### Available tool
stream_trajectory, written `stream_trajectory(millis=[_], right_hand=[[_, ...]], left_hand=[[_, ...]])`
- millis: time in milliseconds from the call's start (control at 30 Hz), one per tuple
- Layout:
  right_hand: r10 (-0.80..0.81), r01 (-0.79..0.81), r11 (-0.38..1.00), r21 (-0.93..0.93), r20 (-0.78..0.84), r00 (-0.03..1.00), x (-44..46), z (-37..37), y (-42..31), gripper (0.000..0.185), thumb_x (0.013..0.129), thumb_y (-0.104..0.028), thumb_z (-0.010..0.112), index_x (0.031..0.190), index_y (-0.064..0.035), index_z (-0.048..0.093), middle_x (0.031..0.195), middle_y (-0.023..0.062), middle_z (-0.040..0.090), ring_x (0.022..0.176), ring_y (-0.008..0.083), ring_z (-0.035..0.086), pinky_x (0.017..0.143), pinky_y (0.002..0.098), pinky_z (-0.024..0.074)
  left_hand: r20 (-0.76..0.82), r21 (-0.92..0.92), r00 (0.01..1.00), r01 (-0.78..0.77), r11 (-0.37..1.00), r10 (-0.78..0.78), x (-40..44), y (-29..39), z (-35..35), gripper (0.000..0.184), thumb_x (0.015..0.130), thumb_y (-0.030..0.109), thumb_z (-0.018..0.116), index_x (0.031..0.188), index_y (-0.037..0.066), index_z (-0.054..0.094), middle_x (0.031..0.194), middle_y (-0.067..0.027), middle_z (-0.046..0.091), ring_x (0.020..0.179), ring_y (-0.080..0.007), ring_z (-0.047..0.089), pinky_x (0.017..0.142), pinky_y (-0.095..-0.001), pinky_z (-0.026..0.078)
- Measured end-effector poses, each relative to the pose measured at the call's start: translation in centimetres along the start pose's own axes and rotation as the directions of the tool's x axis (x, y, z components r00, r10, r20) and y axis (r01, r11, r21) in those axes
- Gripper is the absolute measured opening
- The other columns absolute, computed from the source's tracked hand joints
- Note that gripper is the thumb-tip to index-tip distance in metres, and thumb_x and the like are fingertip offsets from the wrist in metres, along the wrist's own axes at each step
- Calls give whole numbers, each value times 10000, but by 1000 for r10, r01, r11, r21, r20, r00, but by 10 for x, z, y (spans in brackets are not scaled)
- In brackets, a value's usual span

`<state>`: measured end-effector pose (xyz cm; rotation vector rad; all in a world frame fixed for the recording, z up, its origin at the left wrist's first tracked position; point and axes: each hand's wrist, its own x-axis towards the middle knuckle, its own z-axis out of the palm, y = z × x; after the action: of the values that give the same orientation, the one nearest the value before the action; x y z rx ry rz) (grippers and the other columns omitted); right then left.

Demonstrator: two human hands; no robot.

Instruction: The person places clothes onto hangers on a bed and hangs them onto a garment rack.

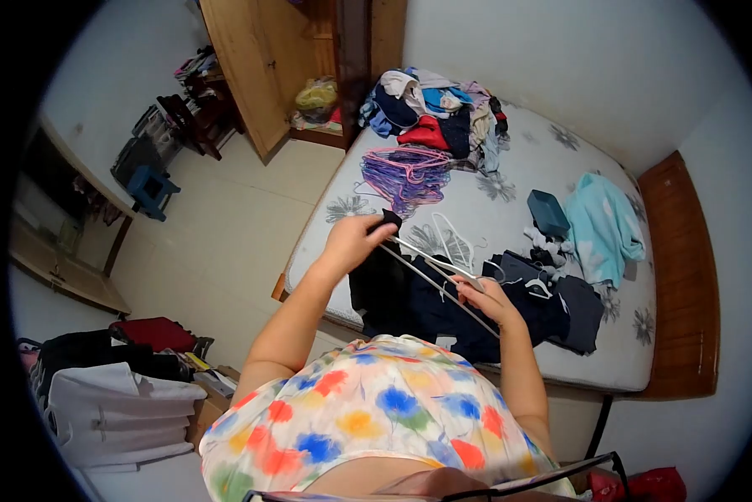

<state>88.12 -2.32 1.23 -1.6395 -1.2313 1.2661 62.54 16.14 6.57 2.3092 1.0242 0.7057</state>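
My left hand (352, 244) is closed on the edge of a black garment (378, 289) at one end of a white hanger (433, 258). The fingers of my right hand (486, 299) are closed round the hanger's other part, near its hook. Below the hanger, the black garment drapes down over the bed's near edge. Dark navy clothes (522, 305) lie beside it. Another white hanger (453, 241) rests on the mattress just beyond my hands.
The bed (510, 205) holds a heap of clothes (443, 117), a pile of purple and pink hangers (405, 176), a teal box (548, 212) and a light blue garment (602, 230). An open wardrobe (255, 67), a blue stool (151, 191) and a white shirt (117, 414) stand or hang leftward.
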Motion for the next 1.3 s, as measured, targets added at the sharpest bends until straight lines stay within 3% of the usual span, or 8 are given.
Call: stream_trajectory(millis=[67, 400, 467, 733, 767, 1000, 1200, 1300], right_hand=[[-35, 35, 998, 55, -15, 999, 8, 9, 2, 318, 895, -284, 599, 1161, -116, 650, 772, -17, 602, 693, 63, 523, 614, 214, 411], [-92, 93, 961, 261, -16, 996, 14, 13, 9, 362, 928, -286, 558, 1200, -53, 607, 751, -24, 574, 578, 40, 423, 519, 186, 336], [-91, 90, 967, 237, -6, 996, 10, 4, 13, 365, 929, -290, 557, 1203, -54, 605, 751, -23, 582, 581, 40, 427, 522, 187, 338], [-96, 96, 995, 8, 30, 995, -25, -56, 11, 386, 910, -381, 586, 1104, -57, 667, 689, -29, 584, 618, 44, 468, 573, 195, 381], [69, -62, 996, -69, 100, 993, -25, -72, 13, 418, 900, -435, 589, 1036, -53, 688, 674, -10, 598, 571, 58, 473, 548, 212, 399], [-192, 190, 981, -37, -53, 980, -43, -117, 20, 353, 905, -381, 590, 1039, -68, 683, 723, 59, 637, 614, 112, 555, 570, 287, 456], [-760, 539, 648, -538, -500, 415, -63, -152, 7, 115, 845, -131, 642, 873, -19, 644, 836, 125, 626, 780, 297, 582, 733, 356, 460], [-760, 632, 642, -433, -465, 454, -70, -153, 21, 55, 823, -59, 641, 830, -12, 613, 810, 109, 615, 688, 242, 578, 615, 325, 454]], left_hand=[[-38, 187, 979, -191, 964, 202, -4, 5, 9, 214, 834, 235, 661, 988, 89, 688, 794, -113, 619, 746, -319, 612, 673, -371, 501], [-103, -23, 920, -382, 924, 378, -12, 37, 23, 293, 746, 131, 725, 1036, 111, 682, 868, -71, 604, 704, -242, 596, 625, -331, 486], [-241, 128, 800, -535, 835, 549, 0, 37, 17, 358, 720, 163, 753, 1064, 115, 668, 924, -55, 633, 837, -280, 594, 766, -377, 469], [390, 325, 808, -570, 754, 443, 22, 53, 38, 280, 758, 274, 698, 934, 79, 602, 875, -81, 599, 874, -284, 590, 832, -388, 452], [354, 314, 823, -552, 773, 444, 20, 62, 48, 252, 774, 268, 681, 848, 59, 560, 863, -100, 592, 856, -305, 582, 767, -402, 464], [299, 272, 869, -474, 838, 394, 15, 125, 109, 260, 805, 272, 657, 795, 50, 522, 780, -134, 586, 776, -344, 584, 655, -439, 458], [19, 350, 961, -265, 899, 276, 13, 147, 119, 314, 832, 319, 652, 759, 44, 519, 707, -149, 580, 703, -376, 575, 603, -459, 449], [-86, 344, 987, -100, 934, 137, 13, 164, 116, 330, 856, 328, 637, 780, 24, 535, 685, -169, 566, 662, -384, 555, 580, -446, 429]])
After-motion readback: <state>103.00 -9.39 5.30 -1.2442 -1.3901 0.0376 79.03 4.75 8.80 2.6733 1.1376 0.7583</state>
